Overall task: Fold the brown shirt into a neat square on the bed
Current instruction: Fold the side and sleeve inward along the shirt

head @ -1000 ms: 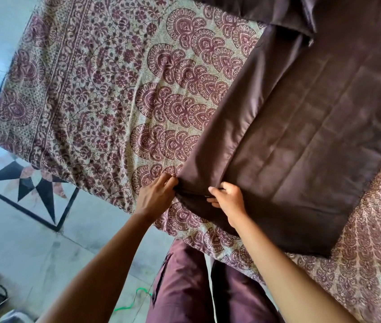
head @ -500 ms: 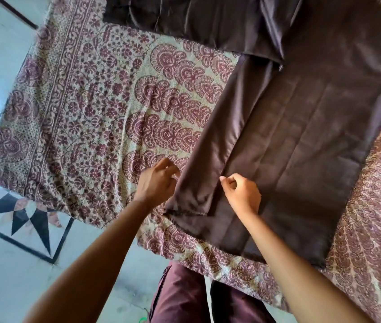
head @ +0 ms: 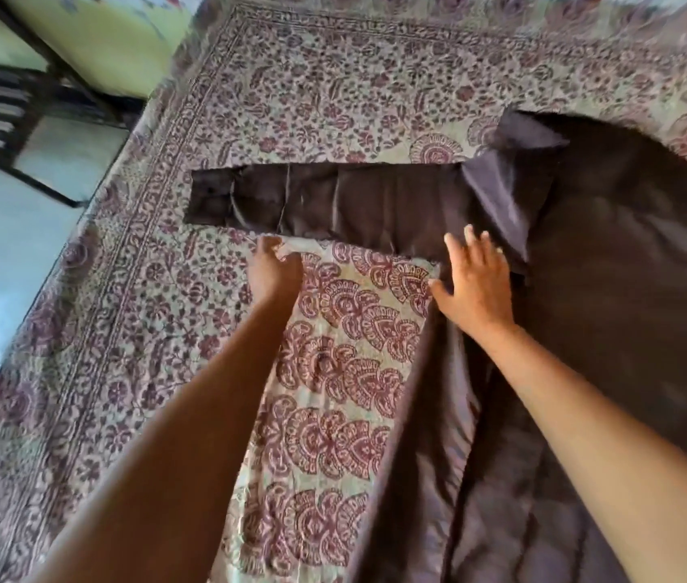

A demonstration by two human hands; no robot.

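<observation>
Brown shirt [head: 627,330] lies on the bedspread [head: 123,330], left hand [head: 274,273] at its sleeve edge, grip unclear, right hand [head: 478,290] spread flat.

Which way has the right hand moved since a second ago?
Yes. The right hand went from the near hem of the shirt, up the bed, to where the sleeve joins.

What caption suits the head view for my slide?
Left hand at the sleeve of the brown shirt, right hand open near its armpit, on a patterned bedspread.
</observation>
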